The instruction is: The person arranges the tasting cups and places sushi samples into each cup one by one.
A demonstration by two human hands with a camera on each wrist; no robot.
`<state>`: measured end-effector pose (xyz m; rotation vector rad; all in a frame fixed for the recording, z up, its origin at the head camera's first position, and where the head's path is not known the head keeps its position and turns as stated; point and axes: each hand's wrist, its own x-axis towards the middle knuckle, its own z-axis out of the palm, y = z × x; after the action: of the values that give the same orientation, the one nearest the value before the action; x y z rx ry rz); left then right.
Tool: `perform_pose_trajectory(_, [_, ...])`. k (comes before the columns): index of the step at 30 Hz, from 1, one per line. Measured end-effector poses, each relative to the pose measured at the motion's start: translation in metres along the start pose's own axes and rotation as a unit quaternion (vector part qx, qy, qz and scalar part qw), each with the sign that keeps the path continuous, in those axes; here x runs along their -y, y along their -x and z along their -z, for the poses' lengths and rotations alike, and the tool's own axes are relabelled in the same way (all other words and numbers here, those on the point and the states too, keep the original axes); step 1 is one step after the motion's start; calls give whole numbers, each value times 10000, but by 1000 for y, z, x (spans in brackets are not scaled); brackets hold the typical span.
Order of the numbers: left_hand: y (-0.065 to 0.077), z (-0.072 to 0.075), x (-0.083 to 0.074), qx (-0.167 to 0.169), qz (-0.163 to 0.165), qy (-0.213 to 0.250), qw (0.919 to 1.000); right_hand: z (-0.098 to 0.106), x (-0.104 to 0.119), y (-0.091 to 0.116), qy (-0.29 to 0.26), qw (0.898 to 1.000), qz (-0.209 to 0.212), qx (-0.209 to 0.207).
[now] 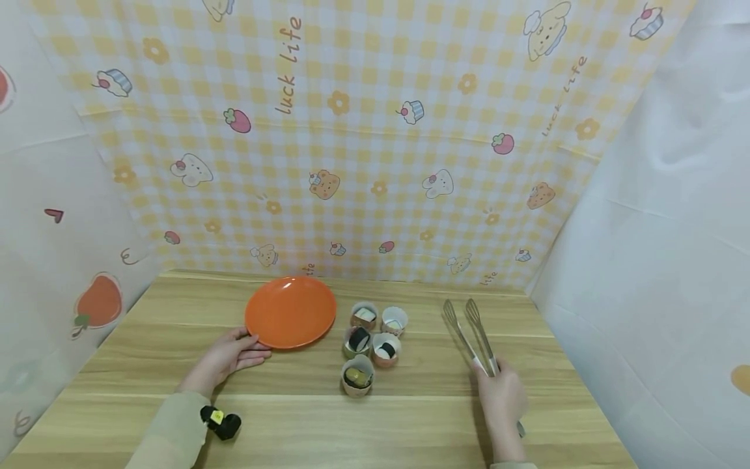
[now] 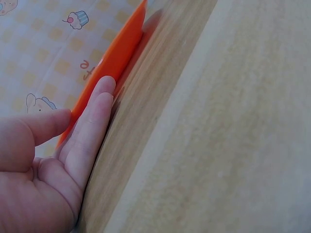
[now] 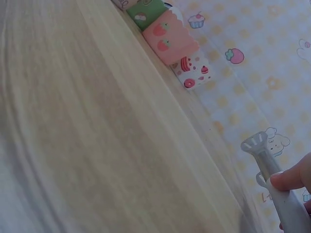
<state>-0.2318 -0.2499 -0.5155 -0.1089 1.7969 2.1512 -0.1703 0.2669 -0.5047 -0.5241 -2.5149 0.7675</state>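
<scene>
In the head view my left hand is at the near left edge of an orange plate lying on the table. The left wrist view shows the left fingers straight and low along the plate's outer side, the thumb tip right at its rim. My right hand grips metal tongs by their handles, their two slotted ends apart and pointing away from me. One slotted tong end shows in the right wrist view. Between the hands stand several small paper cups with food pieces, including a dark roll.
The nearest paper cup holds a yellowish piece. Printed cups, one of them pink, appear in the right wrist view. A checked cloth hangs behind the wooden table. A black strap device is at the left wrist.
</scene>
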Motion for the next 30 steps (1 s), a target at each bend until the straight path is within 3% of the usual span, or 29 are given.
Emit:
perform_pose_trajectory(9, [1,-2,-2,-32,29,-28,10000,0,-2,-1,-39,9991,-410,105])
perform_pose_trajectory(30, [-1,0,2,26,-10,2,10000,-7,-10,-4,156,9984,-528,90])
